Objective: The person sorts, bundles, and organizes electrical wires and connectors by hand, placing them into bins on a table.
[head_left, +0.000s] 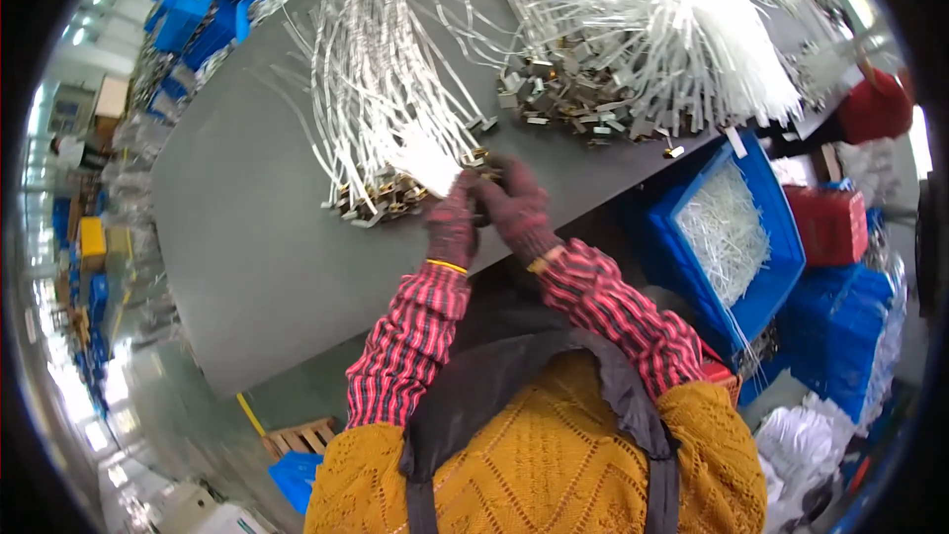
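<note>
My left hand point(453, 225), in a dark knit glove, is closed at the near end of a bunch of white flat strips point(427, 160). Close beside it, my right hand point(516, 206), gloved the same way, has its fingers curled near small metal pieces point(475, 158); what lies between its fingers is hidden. Left of my hands, a loose pile of long white strips point(361, 69) lies on the dark grey table point(227, 237). Small brass and silver metal end pieces point(395, 196) gather at the pile's near end.
A larger heap of white strips point(682, 30) with metal ends point(568, 89) covers the table's far right. Against the table's right edge stands a blue bin point(788, 242) of thin white strips. Beyond are a red crate point(828, 225) and a person's red sleeve point(878, 107).
</note>
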A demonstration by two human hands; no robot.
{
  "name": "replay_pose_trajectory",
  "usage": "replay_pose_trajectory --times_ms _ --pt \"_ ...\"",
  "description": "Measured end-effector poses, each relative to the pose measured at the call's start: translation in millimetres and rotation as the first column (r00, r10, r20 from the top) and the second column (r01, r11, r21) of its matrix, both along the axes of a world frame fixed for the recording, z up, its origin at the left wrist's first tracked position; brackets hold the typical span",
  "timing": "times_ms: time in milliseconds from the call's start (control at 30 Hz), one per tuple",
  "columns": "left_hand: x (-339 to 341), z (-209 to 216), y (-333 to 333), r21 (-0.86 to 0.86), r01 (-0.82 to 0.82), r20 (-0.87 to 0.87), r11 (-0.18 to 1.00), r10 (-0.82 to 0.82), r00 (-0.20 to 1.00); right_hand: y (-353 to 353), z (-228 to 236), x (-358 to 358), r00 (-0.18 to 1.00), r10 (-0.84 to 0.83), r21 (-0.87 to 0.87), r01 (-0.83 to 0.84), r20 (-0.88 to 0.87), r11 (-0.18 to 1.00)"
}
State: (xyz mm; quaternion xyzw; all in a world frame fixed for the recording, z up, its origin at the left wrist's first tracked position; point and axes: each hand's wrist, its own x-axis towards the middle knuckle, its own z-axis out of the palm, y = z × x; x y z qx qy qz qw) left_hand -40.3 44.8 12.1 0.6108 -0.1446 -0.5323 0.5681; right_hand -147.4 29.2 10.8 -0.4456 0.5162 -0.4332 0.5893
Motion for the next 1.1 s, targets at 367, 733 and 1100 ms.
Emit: replay_pose_trajectory --times_ms 367,733,1100 --pt "96.4 28.8 -9.6 0.027 0.031 0.297 0.999 -0.037 0.954 -94.9 -49.8 -160.6 -0.375 -0.693 -0.482 -0.516 -0.616 0.708" --pt "-6.4 18.6 18.1 -0.235 0.202 -0.282 0.951 -0.265 0.922 1.4 0.9 -177.7 0.227 0.000 -0.023 -0.098 -0.974 0.995" --pt "-165.1 -42.8 1.5 -0.232 0.498 0.001 0.835 -0.512 0.859 97.4 11.0 -195.6 0.995 -0.100 0.027 0.099 0.010 0.995"
